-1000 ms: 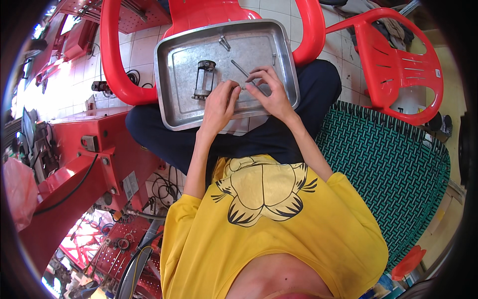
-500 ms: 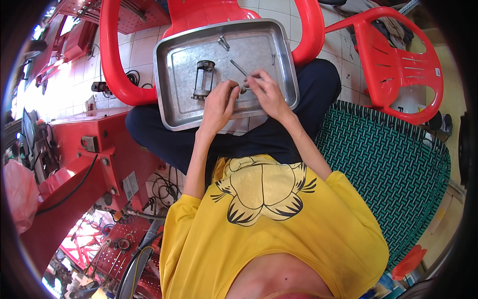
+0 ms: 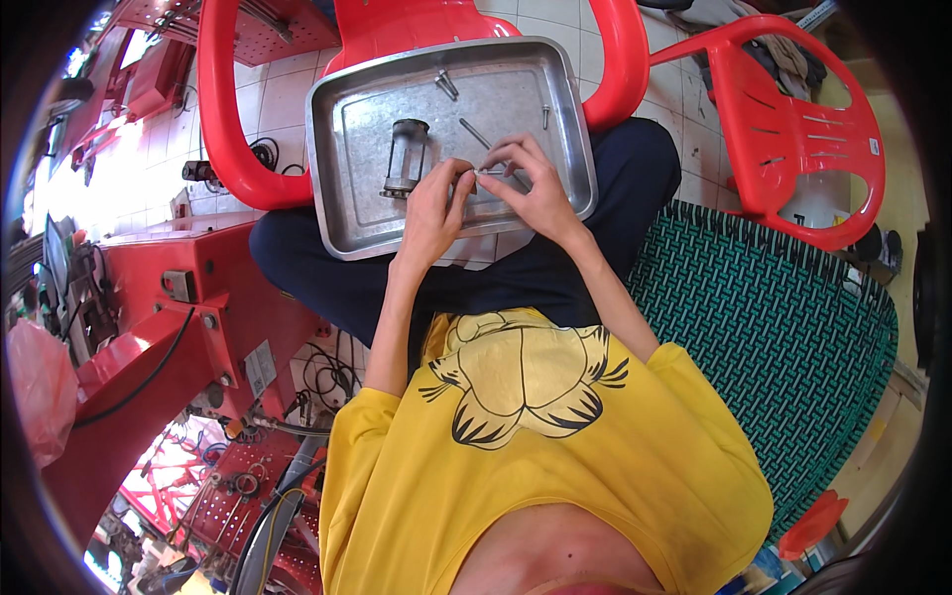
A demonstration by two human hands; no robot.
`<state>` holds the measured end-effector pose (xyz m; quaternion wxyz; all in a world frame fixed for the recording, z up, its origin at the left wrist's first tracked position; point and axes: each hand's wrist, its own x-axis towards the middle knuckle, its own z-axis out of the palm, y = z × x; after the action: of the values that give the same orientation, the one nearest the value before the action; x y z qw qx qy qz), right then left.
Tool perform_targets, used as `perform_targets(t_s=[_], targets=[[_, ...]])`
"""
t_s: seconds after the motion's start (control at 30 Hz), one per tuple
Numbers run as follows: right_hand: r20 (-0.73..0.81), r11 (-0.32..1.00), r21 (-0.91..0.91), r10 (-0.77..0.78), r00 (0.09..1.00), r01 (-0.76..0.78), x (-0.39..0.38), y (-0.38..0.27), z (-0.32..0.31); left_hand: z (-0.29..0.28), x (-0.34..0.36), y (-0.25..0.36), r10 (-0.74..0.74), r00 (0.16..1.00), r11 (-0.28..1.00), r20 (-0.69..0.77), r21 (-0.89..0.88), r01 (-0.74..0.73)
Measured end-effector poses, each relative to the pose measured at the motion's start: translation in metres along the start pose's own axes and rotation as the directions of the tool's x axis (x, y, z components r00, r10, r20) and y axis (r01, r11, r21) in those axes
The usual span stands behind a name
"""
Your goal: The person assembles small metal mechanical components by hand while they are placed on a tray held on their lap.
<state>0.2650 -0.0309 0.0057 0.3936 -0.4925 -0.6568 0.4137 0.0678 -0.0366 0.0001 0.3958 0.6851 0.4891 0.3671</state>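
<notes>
A steel tray (image 3: 342, 228) spans my legs and the red chair. In it, at left, stands or lies a dark metal cage-like cylinder (image 3: 405, 164); behind are several bolts (image 3: 446, 85), a small screw (image 3: 545, 117) and a slim metal rod (image 3: 474, 132). Over the tray's near middle, my left hand (image 3: 436, 208) pinches a small metal piece (image 3: 479, 174), largely hidden by the fingertips. My right hand (image 3: 535, 198) meets it there, thumb and fingertips closed around the same piece, too small to identify.
Red plastic chairs (image 3: 233, 109) stand ahead and at right. A green woven seat (image 3: 764, 347) is at my right. On the left are red metal machinery (image 3: 149, 357), a plastic bag (image 3: 40, 387) and black cables (image 3: 332, 372).
My right thumb and fingertips have shifted leftward to meet those of my left hand at the small piece. My left hand has barely moved.
</notes>
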Motion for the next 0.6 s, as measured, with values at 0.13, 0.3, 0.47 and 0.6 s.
perform_targets(t_s=[0.13, 0.3, 0.47, 0.6], targets=[[-0.070, 1.000, 0.029, 0.009, 0.998, -0.007, 0.001, 0.007, -0.001, -0.001, 0.001, 0.004, -0.014, 1.000, 1.000, 0.010, 0.008, 0.013], [0.008, 1.000, -0.001, -0.013, 1.000, 0.013, 0.000, 0.009, 0.001, -0.001, 0.000, 0.001, -0.034, 0.999, 0.999, 0.011, -0.043, 0.034], [-0.137, 0.997, 0.073, -0.020, 0.990, 0.030, 0.000, -0.004, 0.000, -0.001, 0.000, -0.003, -0.012, 1.000, 1.000, 0.011, -0.024, 0.013], [-0.002, 0.999, -0.015, 0.030, 1.000, -0.030, 0.000, 0.016, 0.000, -0.001, -0.001, -0.003, -0.020, 1.000, 0.998, 0.016, -0.054, 0.020]])
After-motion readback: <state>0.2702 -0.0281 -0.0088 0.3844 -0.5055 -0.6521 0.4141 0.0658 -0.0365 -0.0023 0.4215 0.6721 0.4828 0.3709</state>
